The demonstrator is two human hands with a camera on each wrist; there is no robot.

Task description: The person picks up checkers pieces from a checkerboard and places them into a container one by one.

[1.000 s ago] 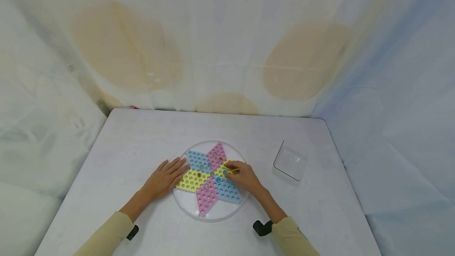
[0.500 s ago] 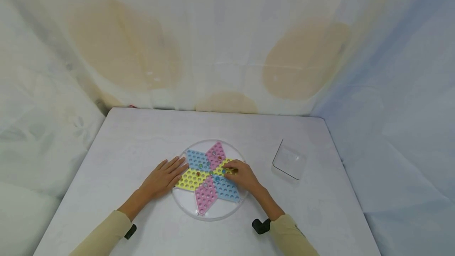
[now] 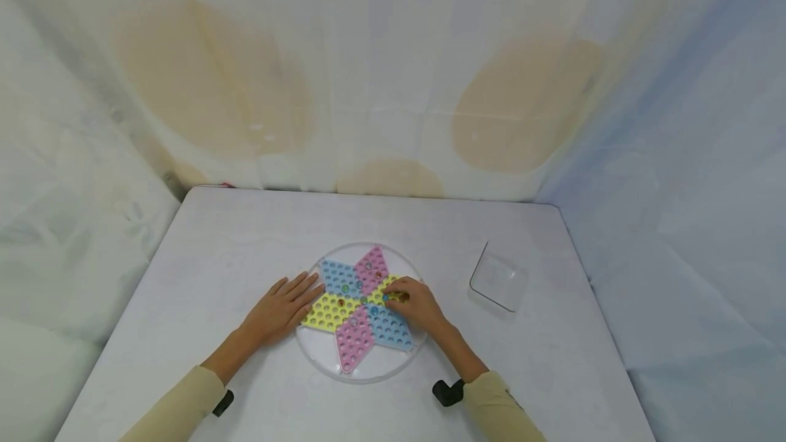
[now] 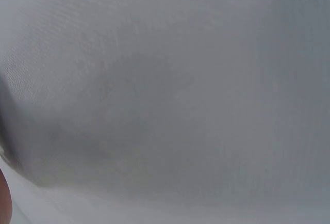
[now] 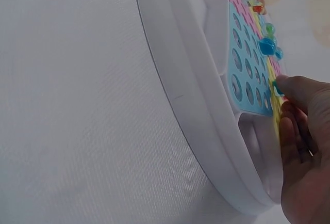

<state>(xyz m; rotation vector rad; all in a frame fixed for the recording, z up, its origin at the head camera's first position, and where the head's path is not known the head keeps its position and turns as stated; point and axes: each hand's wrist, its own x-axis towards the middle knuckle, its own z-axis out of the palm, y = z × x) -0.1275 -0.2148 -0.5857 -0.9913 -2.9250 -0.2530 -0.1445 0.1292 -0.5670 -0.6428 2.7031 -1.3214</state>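
A round white Chinese checkers board (image 3: 353, 350) with pink, blue and yellow star points lies on the table. Glass marbles sit in several of its holes, including a blue marble (image 5: 267, 46) near the centre. My left hand (image 3: 279, 309) rests flat on the board's left side, fingers straight. Over the right yellow point, my right hand (image 3: 419, 303) has its thumb and fingers curled together. In the right wrist view a teal marble (image 5: 277, 87) shows at the thumb tip, pinched there and partly hidden. The left wrist view shows mostly blurred white surface.
A clear square plastic box (image 3: 500, 278) with a dark edge line stands on the white table (image 3: 264, 224), right of the board. Patterned cloth (image 3: 381, 87) hangs behind the table and at both sides.
The right hand's fingers have drawn slightly closer together over the yellow point. The left hand and the board hold their places, apart from a slight shift of the head view.
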